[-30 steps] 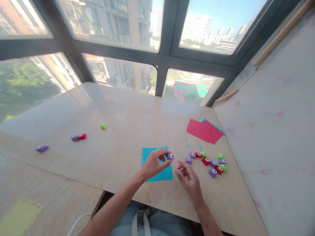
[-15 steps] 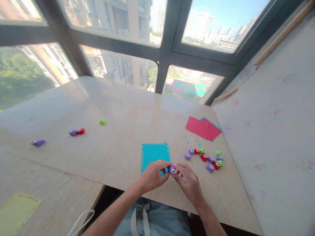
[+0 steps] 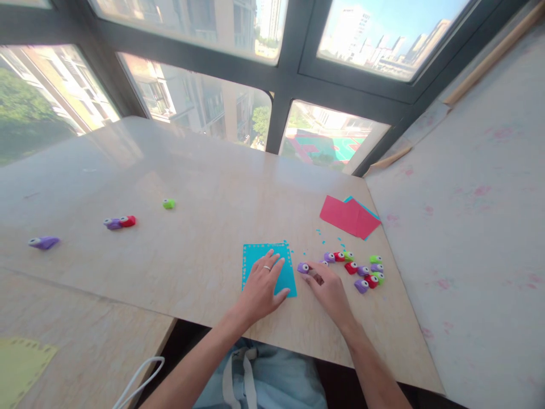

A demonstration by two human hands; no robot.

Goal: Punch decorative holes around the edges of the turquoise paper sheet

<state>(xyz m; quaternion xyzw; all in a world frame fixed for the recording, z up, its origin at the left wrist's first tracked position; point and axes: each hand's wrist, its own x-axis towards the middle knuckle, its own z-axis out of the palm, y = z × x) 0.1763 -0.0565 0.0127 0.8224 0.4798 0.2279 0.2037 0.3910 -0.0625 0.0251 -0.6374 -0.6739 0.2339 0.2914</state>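
My left hand lies flat with its fingers spread on a blue sheet of paper, whose top, left and right edges carry rows of small punched holes. Just right of the sheet, my right hand pinches a purple paper punch between thumb and fingers, low over the tabletop. Close beyond that hand stand several more small punches in purple, red and green, among them a red punch and a purple punch. One purple punch is partly hidden behind my right fingers.
Red paper lies over blue paper near the wall. Small blue paper bits are scattered before it. To the left sit a green punch, a purple and red pair and a purple punch. Yellow punched paper and a white cable are lower left.
My left hand has let go of the purple punch and spread out on the blue sheet. My right hand has carried the punch away from my body, right of the sheet. The view has shifted slightly.
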